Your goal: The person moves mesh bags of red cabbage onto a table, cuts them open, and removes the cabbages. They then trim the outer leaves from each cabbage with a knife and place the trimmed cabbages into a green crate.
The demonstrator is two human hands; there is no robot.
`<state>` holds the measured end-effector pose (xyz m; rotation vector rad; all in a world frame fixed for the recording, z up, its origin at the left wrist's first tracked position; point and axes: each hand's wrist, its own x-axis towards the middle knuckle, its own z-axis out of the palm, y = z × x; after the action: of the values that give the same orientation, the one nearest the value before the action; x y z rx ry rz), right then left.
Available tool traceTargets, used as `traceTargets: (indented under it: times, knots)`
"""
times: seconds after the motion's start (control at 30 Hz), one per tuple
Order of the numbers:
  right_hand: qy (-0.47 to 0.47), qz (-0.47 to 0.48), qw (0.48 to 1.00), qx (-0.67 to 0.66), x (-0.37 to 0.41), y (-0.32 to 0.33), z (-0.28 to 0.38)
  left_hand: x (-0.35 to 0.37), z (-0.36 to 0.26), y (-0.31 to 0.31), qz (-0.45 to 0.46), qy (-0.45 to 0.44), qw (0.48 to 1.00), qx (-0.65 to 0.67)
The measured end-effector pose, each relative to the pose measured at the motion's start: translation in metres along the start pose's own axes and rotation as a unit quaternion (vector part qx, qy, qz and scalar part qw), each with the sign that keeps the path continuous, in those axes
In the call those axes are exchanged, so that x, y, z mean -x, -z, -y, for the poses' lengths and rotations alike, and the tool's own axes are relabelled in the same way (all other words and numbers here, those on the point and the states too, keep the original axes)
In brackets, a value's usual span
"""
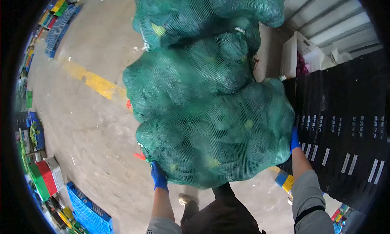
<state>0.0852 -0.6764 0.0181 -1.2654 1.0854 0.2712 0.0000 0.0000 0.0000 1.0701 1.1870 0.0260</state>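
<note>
The nearest green mesh sack (215,142) lies against another filled sack (187,73), just beside black crates (345,108). The gloved left hand (159,176) grips its near left corner; the right hand (294,141) touches its right side — fingers mostly hidden, closure unclear.

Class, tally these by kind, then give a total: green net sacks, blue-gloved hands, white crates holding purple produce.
Green net sacks: 3
Blue-gloved hands: 2
White crate with purple produce: 1
Total: 6
</note>
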Motion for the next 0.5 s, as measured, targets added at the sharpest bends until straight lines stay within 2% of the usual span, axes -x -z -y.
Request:
traceTargets:
  times: [0.07, 0.1, 0.13, 0.17, 0.2, 0.23, 0.27, 0.3, 0.33, 0.37, 0.4, 0.43, 0.5]
  knots:
    - [0.127, 0.014, 0.991, -0.037, -0.036, 0.023, -0.021, 0.019, 0.004, -0.02, 0.014, 0.02, 0.999, -0.021]
    - [0.195, 0.024, 0.978, -0.062, 0.017, -0.038, -0.011, 0.019, -0.02, 0.004, 0.066, -0.011, 0.998, 0.001]
    - [0.238, 0.016, 0.969, -0.066, 0.082, -0.069, 0.002, 0.044, -0.02, 0.009, 0.031, 0.02, 0.999, 0.001]
    - [0.3, -0.038, 0.953, -0.001, 0.024, -0.005, -0.053, 0.047, -0.007, 0.03, 0.03, 0.029, 0.999, -0.028]
    - [0.322, -0.156, 0.92, 0.156, 0.087, -0.034, -0.039, 0.077, -0.016, 0.044, 0.028, 0.051, 0.992, -0.111]
    - [0.336, -0.16, 0.918, 0.138, 0.117, -0.044, -0.032, 0.113, -0.042, 0.029, -0.012, 0.07, 0.993, -0.099]
    - [0.359, -0.179, 0.88, 0.256, 0.144, -0.042, -0.031, 0.109, -0.024, 0.045, 0.046, 0.007, 0.999, -0.014]
    - [0.364, -0.201, 0.829, 0.374, 0.174, -0.039, -0.037, 0.128, -0.044, 0.054, 0.062, 0.068, 0.994, -0.063]
    - [0.363, -0.219, 0.833, 0.357, 0.201, -0.047, -0.041, 0.136, -0.051, 0.065, 0.054, 0.065, 0.994, -0.071]
    - [0.364, -0.192, 0.839, 0.355, 0.224, -0.056, -0.036, 0.152, -0.062, 0.079, 0.121, 0.06, 0.991, 0.0]
    - [0.356, -0.166, 0.847, 0.358, 0.253, -0.06, -0.038, 0.166, -0.079, 0.092, 0.15, 0.066, 0.986, -0.02]
    - [0.339, -0.185, 0.853, 0.351, 0.288, -0.063, -0.047, 0.179, -0.094, 0.111, 0.174, 0.074, 0.981, -0.044]
    - [0.358, -0.123, 0.845, 0.377, 0.337, -0.083, -0.038, 0.205, -0.126, 0.133, 0.172, 0.071, 0.977, -0.106]
